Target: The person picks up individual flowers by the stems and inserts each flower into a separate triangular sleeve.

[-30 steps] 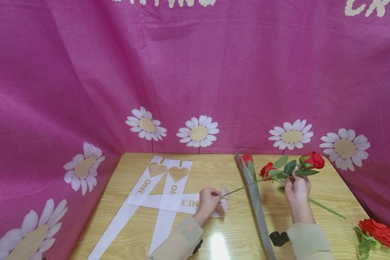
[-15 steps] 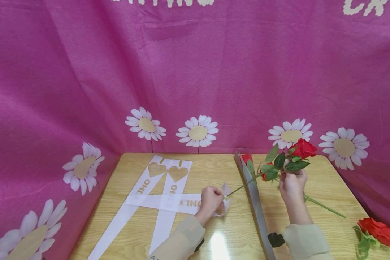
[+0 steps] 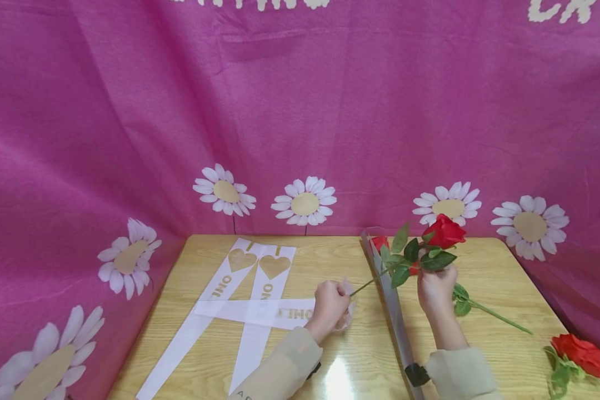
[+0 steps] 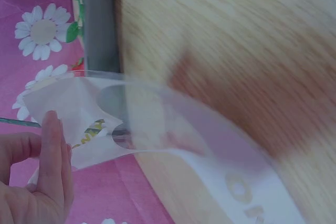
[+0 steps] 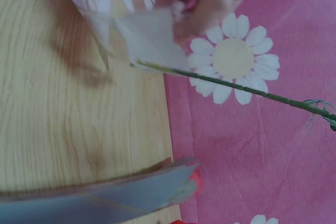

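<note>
Left hand (image 3: 330, 308) tight on a translucent wrapper (image 3: 289, 313) — right hand (image 3: 437, 290) snug round a red rose (image 3: 444, 231)

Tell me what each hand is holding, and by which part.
Right hand: red rose, by its stem near the leaves. Left hand: printed sleeve, by its wide end.

I reach forward with both forearms angled inward, the left forearm (image 3: 285, 364) at the steeper slant and the right forearm (image 3: 447, 328) nearer upright. My left hand (image 3: 330, 305) pinches between thumb and fingers (image 4: 51, 153), the fingers lying close side by side. My right hand (image 3: 437, 289), somewhat farther forward and well apart from it, grips with its fingers raised.
</note>
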The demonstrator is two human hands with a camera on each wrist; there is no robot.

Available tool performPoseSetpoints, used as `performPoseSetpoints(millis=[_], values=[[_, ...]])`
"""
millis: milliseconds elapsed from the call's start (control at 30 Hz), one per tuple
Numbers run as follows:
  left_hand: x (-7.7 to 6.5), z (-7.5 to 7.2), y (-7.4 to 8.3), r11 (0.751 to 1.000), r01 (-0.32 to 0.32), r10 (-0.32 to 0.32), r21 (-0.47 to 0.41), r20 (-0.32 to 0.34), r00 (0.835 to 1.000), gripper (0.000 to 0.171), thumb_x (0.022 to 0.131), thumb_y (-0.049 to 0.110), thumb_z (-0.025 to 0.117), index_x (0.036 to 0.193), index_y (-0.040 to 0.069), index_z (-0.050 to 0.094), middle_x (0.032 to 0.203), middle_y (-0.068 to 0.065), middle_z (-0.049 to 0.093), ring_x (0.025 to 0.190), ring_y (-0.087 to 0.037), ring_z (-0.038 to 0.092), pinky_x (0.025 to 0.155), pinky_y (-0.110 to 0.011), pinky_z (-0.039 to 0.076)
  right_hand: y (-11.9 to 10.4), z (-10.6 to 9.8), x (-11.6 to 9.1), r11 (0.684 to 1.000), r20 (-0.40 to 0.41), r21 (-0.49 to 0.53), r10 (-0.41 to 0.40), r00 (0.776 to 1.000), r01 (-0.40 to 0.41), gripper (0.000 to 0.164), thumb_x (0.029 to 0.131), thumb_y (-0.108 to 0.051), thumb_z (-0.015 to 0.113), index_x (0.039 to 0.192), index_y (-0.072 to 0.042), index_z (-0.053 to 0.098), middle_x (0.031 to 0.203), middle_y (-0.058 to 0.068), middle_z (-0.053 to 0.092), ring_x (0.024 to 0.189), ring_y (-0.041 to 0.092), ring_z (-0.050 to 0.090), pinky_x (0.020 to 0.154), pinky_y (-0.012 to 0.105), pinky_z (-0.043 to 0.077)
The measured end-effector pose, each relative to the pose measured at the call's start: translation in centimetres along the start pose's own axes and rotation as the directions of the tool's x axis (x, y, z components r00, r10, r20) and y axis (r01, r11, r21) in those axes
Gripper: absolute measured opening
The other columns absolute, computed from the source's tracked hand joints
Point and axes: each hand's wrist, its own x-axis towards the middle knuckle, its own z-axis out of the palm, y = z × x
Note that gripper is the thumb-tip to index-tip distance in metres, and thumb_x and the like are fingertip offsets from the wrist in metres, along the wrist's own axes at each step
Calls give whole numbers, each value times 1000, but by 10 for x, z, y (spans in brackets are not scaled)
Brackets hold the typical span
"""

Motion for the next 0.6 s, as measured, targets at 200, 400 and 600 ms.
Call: performPoseSetpoints(millis=[200,400,600], values=[[-1,-1,7,999,27,-25,-36,41,999,13,71,-10,59,62,-1,60,55,-6,60,43,-10,57,42,-16,49,7,1,-8,999,5,-40,13,1000,-12,28,85,17,46,91,0,67,93,6,64,95,14,59,90,22,46],[1,-5,13,997,-19,19,-69,2,1000,18,70,-11,57,56,1,59,50,-4,58,43,-11,57,43,-15,48,17,-3,-14,987,-6,-158,-10,1000,9,29,84,15,48,92,-5,66,92,4,65,93,13,57,86,20,46],[3,-8,17,990,-38,40,-133,13,999,17,75,-10,57,61,-2,61,50,-4,58,40,-10,56,40,-16,48,23,-4,-21,964,-25,-267,6,1000,-12,28,85,12,50,93,-9,67,92,1,65,94,11,58,87,18,46]])
